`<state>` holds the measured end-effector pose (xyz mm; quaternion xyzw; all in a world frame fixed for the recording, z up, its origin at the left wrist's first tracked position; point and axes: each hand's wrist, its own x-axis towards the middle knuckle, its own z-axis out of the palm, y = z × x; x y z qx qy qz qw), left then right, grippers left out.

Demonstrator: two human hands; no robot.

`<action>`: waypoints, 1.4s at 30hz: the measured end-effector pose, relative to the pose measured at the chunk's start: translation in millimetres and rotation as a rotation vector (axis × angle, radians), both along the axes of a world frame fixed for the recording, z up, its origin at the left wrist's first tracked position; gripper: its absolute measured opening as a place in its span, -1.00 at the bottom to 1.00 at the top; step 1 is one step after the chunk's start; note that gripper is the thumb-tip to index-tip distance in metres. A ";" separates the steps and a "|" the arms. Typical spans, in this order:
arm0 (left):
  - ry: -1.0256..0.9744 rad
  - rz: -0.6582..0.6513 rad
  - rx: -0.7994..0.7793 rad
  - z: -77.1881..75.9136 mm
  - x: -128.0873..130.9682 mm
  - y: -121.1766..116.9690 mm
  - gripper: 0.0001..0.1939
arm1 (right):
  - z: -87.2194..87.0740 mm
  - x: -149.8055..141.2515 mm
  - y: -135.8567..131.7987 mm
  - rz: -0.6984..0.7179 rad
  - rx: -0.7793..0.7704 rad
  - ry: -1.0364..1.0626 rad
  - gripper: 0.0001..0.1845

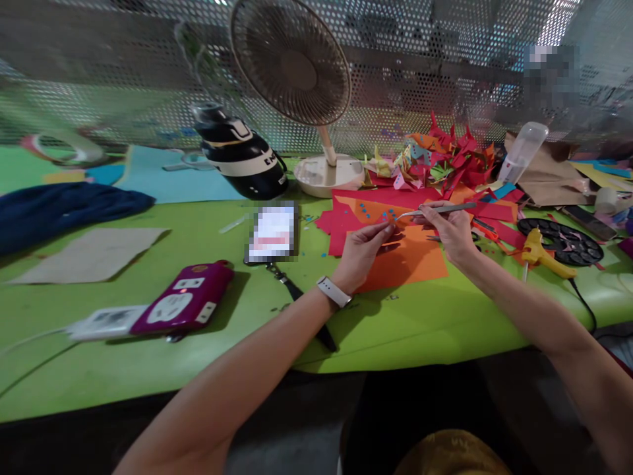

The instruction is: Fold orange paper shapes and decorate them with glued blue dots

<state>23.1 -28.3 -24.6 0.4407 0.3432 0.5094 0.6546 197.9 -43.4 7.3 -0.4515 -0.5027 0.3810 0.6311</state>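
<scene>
My right hand (452, 231) grips a pair of metal tweezers (459, 207), their bent tip pointing left toward my left hand (363, 254). The fingertips of that left hand are pinched together at the tweezers' tip; whatever they hold is too small to make out. Just beyond the fingertips, small blue dots (363, 210) lie on an orange sheet. Under both hands is another orange sheet of paper (415, 267), overlapping red paper (341, 227). Dark scissor-like tips show beneath my right hand, partly hidden.
A yellow glue gun (537, 251) lies by a black round tray (561, 241) on the right. Folded red paper shapes (467, 155) pile up behind. A fan (329, 175), black bottle (250, 161), phone (271, 231) and purple power strip (182, 297) stand or lie leftward.
</scene>
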 end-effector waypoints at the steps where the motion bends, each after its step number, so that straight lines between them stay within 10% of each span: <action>1: 0.000 -0.002 0.002 0.2 0.0 -0.1 -0.74 | 0.0 0.0 -0.1 -0.001 0.003 0.004 -0.72; 42: -0.016 0.019 0.059 4.7 -1.3 0.4 -0.63 | 10.0 -2.0 -12.0 -0.027 -0.007 -0.027 -0.52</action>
